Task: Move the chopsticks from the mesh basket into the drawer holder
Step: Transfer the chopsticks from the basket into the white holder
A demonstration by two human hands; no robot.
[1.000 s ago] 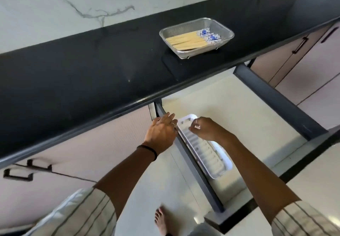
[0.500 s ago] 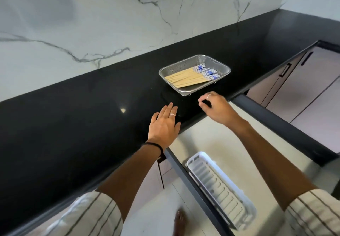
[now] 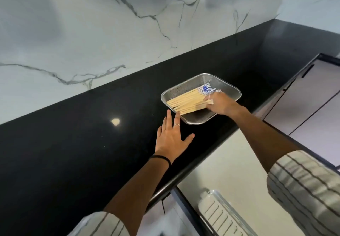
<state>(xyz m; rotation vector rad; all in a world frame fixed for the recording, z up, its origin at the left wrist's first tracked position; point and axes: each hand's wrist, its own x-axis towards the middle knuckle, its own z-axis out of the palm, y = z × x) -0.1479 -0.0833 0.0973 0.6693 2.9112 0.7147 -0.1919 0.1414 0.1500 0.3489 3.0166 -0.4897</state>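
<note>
A silver mesh basket (image 3: pixel 228 86) stands on the black countertop. Inside it lies a bundle of wooden chopsticks (image 3: pixel 185 101) with blue-and-white patterned ends. My right hand (image 3: pixel 219 104) is inside the basket, its fingers curled around the patterned end of the bundle. My left hand (image 3: pixel 172 137) lies flat on the counter, fingers straight, fingertips just beside the basket's near-left corner. The white ribbed drawer holder (image 3: pixel 219 215) sits in the open drawer at the bottom, partly cut off by the frame.
The black countertop (image 3: pixel 73 153) runs along a marbled white wall (image 3: pixel 92 33). Below its front edge the drawer (image 3: pixel 230 162) is pulled out, with a dark side rail. Pale cabinet fronts with dark handles stand at the right.
My right hand has reached forward from the counter edge into the basket and closed on the chopsticks. My left hand slid forward up to the basket. The view has tilted upward.
</note>
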